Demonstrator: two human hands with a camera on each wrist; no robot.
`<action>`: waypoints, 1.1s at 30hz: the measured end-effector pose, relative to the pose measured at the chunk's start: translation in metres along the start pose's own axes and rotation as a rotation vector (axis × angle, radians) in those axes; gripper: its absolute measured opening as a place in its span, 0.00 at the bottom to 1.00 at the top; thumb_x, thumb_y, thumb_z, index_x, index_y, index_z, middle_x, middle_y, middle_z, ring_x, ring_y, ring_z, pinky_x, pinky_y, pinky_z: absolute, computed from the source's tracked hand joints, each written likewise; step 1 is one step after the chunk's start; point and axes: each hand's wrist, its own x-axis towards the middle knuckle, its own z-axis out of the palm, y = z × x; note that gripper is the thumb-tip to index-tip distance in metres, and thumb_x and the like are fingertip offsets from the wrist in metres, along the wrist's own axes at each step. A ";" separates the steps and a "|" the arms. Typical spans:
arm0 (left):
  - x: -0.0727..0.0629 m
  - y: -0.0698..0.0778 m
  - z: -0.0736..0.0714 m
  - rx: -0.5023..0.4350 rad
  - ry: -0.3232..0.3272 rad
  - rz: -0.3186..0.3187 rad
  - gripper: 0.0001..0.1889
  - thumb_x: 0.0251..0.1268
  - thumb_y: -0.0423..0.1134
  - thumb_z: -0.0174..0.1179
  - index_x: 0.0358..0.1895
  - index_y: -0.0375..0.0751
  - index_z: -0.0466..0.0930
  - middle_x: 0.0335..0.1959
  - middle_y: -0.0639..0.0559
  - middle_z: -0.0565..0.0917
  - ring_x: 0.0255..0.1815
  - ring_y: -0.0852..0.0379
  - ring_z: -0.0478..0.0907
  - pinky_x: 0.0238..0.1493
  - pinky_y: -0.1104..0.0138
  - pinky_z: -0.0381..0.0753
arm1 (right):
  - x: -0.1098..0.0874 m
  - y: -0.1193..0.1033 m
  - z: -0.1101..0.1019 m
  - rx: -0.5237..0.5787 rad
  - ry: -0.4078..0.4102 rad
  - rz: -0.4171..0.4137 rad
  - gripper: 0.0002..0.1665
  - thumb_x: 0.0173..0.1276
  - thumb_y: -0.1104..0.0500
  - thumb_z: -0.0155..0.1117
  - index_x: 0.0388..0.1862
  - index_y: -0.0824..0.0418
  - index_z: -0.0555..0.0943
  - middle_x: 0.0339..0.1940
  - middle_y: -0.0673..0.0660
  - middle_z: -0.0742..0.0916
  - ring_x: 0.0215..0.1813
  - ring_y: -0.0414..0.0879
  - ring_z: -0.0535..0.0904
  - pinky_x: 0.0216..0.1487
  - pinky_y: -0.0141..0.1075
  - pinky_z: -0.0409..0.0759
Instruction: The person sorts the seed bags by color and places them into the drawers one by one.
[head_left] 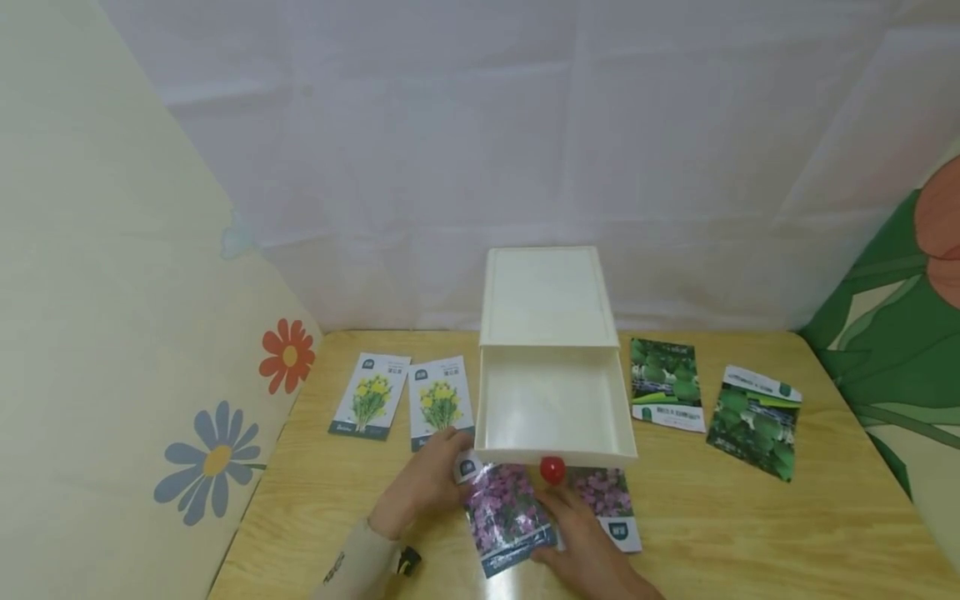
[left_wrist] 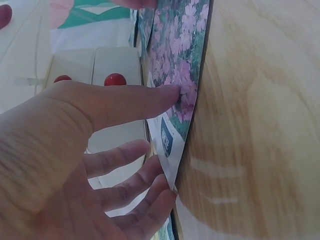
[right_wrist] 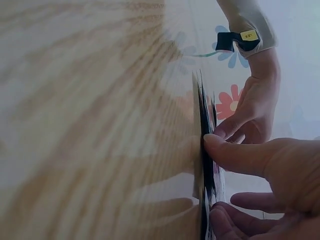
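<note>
A seed packet [head_left: 507, 510] with pink-purple flowers is at the table's front, below the drawer, tilted slightly. My left hand [head_left: 432, 477] is at its upper left corner; in the left wrist view the thumb [left_wrist: 162, 99] touches the flower picture and the other fingers reach the white end, loosely spread. My right hand [head_left: 581, 537] touches the packet's right edge, with the thumb [right_wrist: 220, 145] at the near corner and the fingers apart from it. Beside it, a second pink flower packet [head_left: 624, 533] lies partly under the right hand and the drawer front.
A white drawer box [head_left: 551, 300] stands at the back, its drawer [head_left: 555, 400] pulled out, with a red knob [head_left: 552, 470]. Two yellow-flower packets [head_left: 370, 396] lie left of it. Two green-leaf packets [head_left: 753, 421] lie to the right. Cloth walls [head_left: 420, 167] surround the table.
</note>
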 end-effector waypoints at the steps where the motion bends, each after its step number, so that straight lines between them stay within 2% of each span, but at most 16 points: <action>1: 0.000 0.000 0.000 -0.001 -0.001 -0.005 0.33 0.57 0.44 0.80 0.67 0.48 0.80 0.61 0.49 0.81 0.62 0.49 0.79 0.67 0.48 0.85 | 0.000 0.000 -0.001 0.009 -0.007 0.006 0.46 0.55 0.52 0.85 0.71 0.64 0.78 0.74 0.67 0.78 0.73 0.71 0.74 0.70 0.70 0.77; 5: -0.001 -0.001 -0.001 -0.003 -0.006 -0.029 0.32 0.57 0.43 0.80 0.66 0.49 0.80 0.61 0.50 0.81 0.61 0.50 0.79 0.66 0.49 0.85 | 0.000 0.003 -0.002 0.065 -0.012 0.017 0.48 0.56 0.50 0.84 0.74 0.62 0.76 0.75 0.65 0.78 0.71 0.67 0.77 0.69 0.66 0.80; 10: -0.005 0.001 -0.005 -0.021 -0.014 -0.057 0.31 0.57 0.42 0.79 0.65 0.49 0.81 0.59 0.51 0.80 0.57 0.51 0.79 0.63 0.49 0.87 | 0.000 0.007 -0.002 0.183 -0.001 -0.028 0.49 0.59 0.54 0.83 0.78 0.58 0.73 0.77 0.61 0.77 0.63 0.56 0.84 0.62 0.46 0.89; 14: -0.006 0.002 -0.008 -0.030 -0.025 -0.051 0.30 0.59 0.44 0.78 0.64 0.48 0.81 0.59 0.50 0.80 0.56 0.51 0.79 0.61 0.49 0.87 | -0.001 0.009 -0.002 0.273 -0.026 -0.040 0.47 0.60 0.59 0.82 0.77 0.60 0.73 0.76 0.63 0.76 0.59 0.51 0.85 0.58 0.35 0.89; 19: -0.007 0.001 -0.012 -0.060 -0.036 -0.058 0.27 0.64 0.47 0.75 0.65 0.46 0.81 0.62 0.47 0.81 0.64 0.44 0.80 0.69 0.42 0.82 | -0.002 0.009 -0.004 0.313 -0.021 -0.049 0.42 0.62 0.63 0.80 0.74 0.63 0.75 0.74 0.64 0.77 0.56 0.50 0.85 0.56 0.33 0.90; 22: -0.008 0.000 -0.014 -0.101 -0.025 -0.050 0.24 0.68 0.44 0.72 0.64 0.42 0.81 0.58 0.45 0.83 0.62 0.44 0.81 0.67 0.41 0.83 | -0.003 0.009 -0.005 0.327 -0.014 -0.054 0.37 0.64 0.65 0.77 0.72 0.63 0.77 0.72 0.64 0.79 0.59 0.54 0.85 0.57 0.33 0.90; 25: -0.009 -0.001 -0.015 -0.148 -0.015 -0.027 0.19 0.72 0.41 0.68 0.61 0.38 0.81 0.49 0.48 0.84 0.49 0.51 0.82 0.54 0.52 0.89 | -0.004 0.012 -0.005 0.340 0.008 -0.069 0.31 0.66 0.68 0.74 0.69 0.64 0.79 0.72 0.65 0.80 0.64 0.61 0.83 0.60 0.33 0.89; 28: -0.009 -0.004 -0.015 -0.177 -0.015 0.004 0.13 0.75 0.39 0.65 0.57 0.38 0.82 0.43 0.51 0.85 0.41 0.58 0.81 0.43 0.64 0.87 | -0.006 0.013 -0.006 0.346 0.052 -0.081 0.26 0.67 0.72 0.70 0.64 0.63 0.83 0.70 0.65 0.83 0.66 0.66 0.82 0.60 0.33 0.89; 30: -0.008 -0.007 -0.013 -0.193 -0.026 0.026 0.12 0.77 0.39 0.63 0.57 0.40 0.83 0.42 0.52 0.86 0.40 0.61 0.81 0.41 0.69 0.86 | -0.007 0.014 -0.008 0.366 0.077 -0.075 0.25 0.67 0.74 0.68 0.62 0.62 0.84 0.68 0.65 0.84 0.66 0.66 0.82 0.60 0.32 0.88; 33: -0.007 -0.011 -0.010 -0.229 -0.042 0.062 0.13 0.78 0.40 0.62 0.59 0.41 0.83 0.45 0.52 0.87 0.41 0.62 0.83 0.43 0.69 0.88 | -0.008 0.014 -0.013 0.387 0.109 -0.039 0.23 0.68 0.74 0.66 0.59 0.59 0.86 0.65 0.64 0.87 0.65 0.62 0.84 0.59 0.30 0.88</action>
